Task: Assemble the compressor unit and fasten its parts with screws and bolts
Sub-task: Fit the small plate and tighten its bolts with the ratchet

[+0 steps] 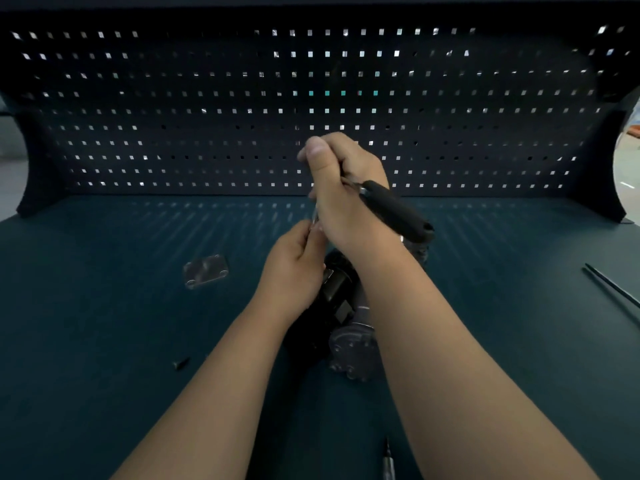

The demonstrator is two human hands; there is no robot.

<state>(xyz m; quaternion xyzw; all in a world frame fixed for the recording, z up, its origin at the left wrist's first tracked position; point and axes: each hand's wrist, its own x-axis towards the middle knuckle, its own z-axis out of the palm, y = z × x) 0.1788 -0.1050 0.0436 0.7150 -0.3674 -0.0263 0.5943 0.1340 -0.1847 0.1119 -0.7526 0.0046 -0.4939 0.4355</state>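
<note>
The dark compressor unit [337, 299] lies on the bench, largely hidden under my forearms, with a grey round end cover [349, 351] facing me. My right hand [343, 192] is raised above it and shut on a ratchet tool with a black handle [398, 213] that sticks out to the right. Just below it, my left hand [294, 265] pinches the thin metal shaft or bit [314, 216] hanging from the tool. What sits at the shaft's tip is hidden by my fingers.
A small metal plate with corner holes [206, 271] lies left of the unit. A loose dark screw [181, 363] rests nearer me at the left. A thin rod [613, 285] lies at the right, and a slim tool [388, 462] at the bottom edge. A pegboard [207, 109] walls the back.
</note>
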